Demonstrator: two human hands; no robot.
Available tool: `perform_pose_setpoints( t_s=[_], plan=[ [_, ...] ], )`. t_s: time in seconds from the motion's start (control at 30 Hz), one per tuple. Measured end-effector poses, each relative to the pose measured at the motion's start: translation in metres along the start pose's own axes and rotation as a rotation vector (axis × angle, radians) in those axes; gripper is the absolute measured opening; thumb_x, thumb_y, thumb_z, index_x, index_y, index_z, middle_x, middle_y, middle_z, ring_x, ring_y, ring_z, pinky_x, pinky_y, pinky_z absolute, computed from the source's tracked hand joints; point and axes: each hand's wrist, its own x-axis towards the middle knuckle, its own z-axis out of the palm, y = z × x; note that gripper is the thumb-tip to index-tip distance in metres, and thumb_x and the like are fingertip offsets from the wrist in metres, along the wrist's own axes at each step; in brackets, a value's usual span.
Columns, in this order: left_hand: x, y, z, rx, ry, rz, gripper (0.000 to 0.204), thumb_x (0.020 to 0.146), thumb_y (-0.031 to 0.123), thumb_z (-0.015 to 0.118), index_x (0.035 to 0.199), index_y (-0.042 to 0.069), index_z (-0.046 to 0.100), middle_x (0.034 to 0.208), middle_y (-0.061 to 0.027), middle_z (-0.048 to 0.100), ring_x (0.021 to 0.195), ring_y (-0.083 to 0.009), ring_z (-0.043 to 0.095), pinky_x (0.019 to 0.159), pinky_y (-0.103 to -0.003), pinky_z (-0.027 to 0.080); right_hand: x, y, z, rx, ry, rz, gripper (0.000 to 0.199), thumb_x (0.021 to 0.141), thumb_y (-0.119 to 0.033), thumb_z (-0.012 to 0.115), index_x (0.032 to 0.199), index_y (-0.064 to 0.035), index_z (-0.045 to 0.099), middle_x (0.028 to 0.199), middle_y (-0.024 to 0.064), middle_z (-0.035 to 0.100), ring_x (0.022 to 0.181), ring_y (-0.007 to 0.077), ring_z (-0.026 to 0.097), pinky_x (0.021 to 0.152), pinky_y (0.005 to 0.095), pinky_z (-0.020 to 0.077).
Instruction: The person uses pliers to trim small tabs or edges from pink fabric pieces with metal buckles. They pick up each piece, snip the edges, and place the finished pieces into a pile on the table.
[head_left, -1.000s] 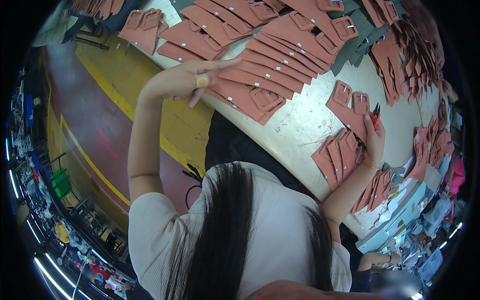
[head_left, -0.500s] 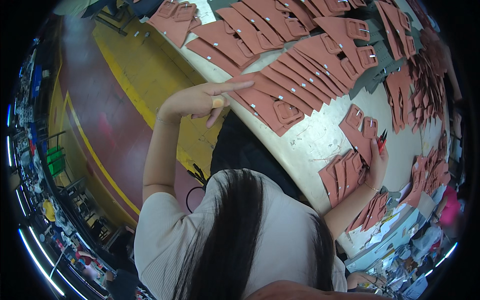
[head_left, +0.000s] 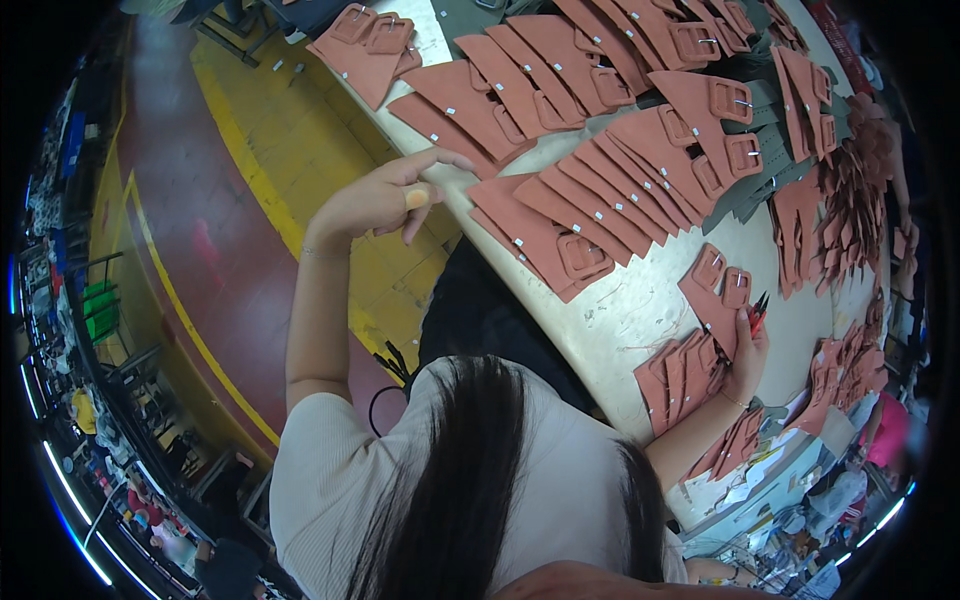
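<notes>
My left hand point(head_left: 383, 203) hovers at the table's near-left edge with its fingers apart and the index finger stretched out. A yellowish band sits on one of its fingers. The hand holds nothing and is nearest to a fanned row of terracotta belt pieces point(head_left: 545, 205), which have covered buckles and small white tags. Red-handled snips point(head_left: 757, 322) with dark tips stick up from my right hand point(head_left: 745, 362), which is closed around them. Its fingers rest by a buckled terracotta piece point(head_left: 708, 305); whether they also grip it I cannot tell.
More terracotta pieces point(head_left: 520, 75) overlap across the pale table point(head_left: 600, 330), some on dark green straps point(head_left: 765, 140). A small stack point(head_left: 680, 375) lies beside my right wrist. Past the left edge is a yellow and red floor point(head_left: 280, 140).
My left hand has drawn back leftward; its index finger reached over the fanned pieces before. The table sits slightly lower in view. My right hand still holds the snips near the same piece.
</notes>
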Motion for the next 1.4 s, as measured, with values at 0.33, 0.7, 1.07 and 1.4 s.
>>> perform_pose_setpoints(
  t_s=[0.33,0.7,1.07,1.4],
  plan=[
    [0.015,0.027,0.011,0.012,0.075,0.092,0.07,0.082,0.012,0.041,0.151,0.019,0.027,0.049,0.0013,0.046,0.039,-0.0049,0.042,0.037,-0.019,0.03,-0.003,-0.001,0.003,0.057,0.007,0.02,0.026,0.094,-0.02,0.062,0.109,0.0015,0.061,0.096,0.0013,0.062,0.084,0.0069,0.055,0.075,0.0229,0.0466],
    [0.033,0.036,0.016,-0.07,0.055,0.027,0.077,0.077,0.003,0.034,0.152,0.019,0.027,0.053,0.0037,0.043,0.041,-0.0073,0.046,0.036,-0.021,0.028,-0.006,-0.008,0.006,0.035,-0.025,-0.016,0.025,0.095,-0.018,0.06,0.109,0.0028,0.062,0.094,0.0002,0.061,0.083,0.0058,0.052,0.076,0.0221,0.0444],
    [0.039,0.043,0.012,-0.022,0.131,0.072,0.066,0.08,0.004,0.039,0.145,0.017,0.041,0.053,0.0066,0.037,0.041,-0.0034,0.036,0.039,-0.019,0.028,-0.007,-0.01,0.008,-0.053,0.004,-0.05,0.027,0.094,-0.02,0.062,0.108,0.0027,0.063,0.092,-0.0022,0.059,0.083,0.0045,0.05,0.075,0.0202,0.0425],
    [0.054,0.07,0.037,0.744,0.559,0.168,0.027,0.092,0.02,0.053,0.106,0.003,0.07,0.064,-0.0132,0.054,0.058,-0.0247,0.053,0.059,-0.037,0.043,-0.007,-0.009,0.012,0.01,0.046,-0.002,0.019,0.093,-0.019,0.062,0.096,0.0002,0.061,0.083,-0.0052,0.054,0.075,0.0033,0.044,0.066,0.0199,0.0395]
  ],
)
